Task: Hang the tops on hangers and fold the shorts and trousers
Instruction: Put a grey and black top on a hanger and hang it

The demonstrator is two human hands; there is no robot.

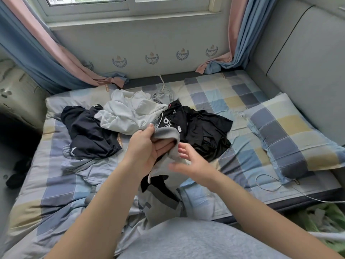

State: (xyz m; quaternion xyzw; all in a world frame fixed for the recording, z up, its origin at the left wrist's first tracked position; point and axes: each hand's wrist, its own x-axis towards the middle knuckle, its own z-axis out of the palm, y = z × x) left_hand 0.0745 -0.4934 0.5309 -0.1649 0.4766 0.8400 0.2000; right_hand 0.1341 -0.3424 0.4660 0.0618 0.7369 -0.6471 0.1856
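The grey garment (166,134) is lifted a little above the bed (214,94), in front of the person, at the near edge of the clothes pile. Its ribbed grey band is on top, and the rest, with black and dark grey panels, hangs down toward the person's body. I cannot tell if it is a top or trousers.

The left hand (147,146) grips the band: the thumb lies over the edge and the fingers are curled under the cloth. The right hand (188,159) is just beside the garment, its fingers spread apart and holding nothing; it is a little blurred.

Behind the hands lies the pile: a white hooded top (127,113) in the middle, a black garment (203,131) with white letters to the right, and a dark navy garment (87,131) to the left, over a pale blue garment (89,169).

The bed has a checked sheet. A checked pillow (291,135) lies at the right side, with a white cable (270,186) near it. Blue and pink curtains (46,58) hang beside the window (128,4).
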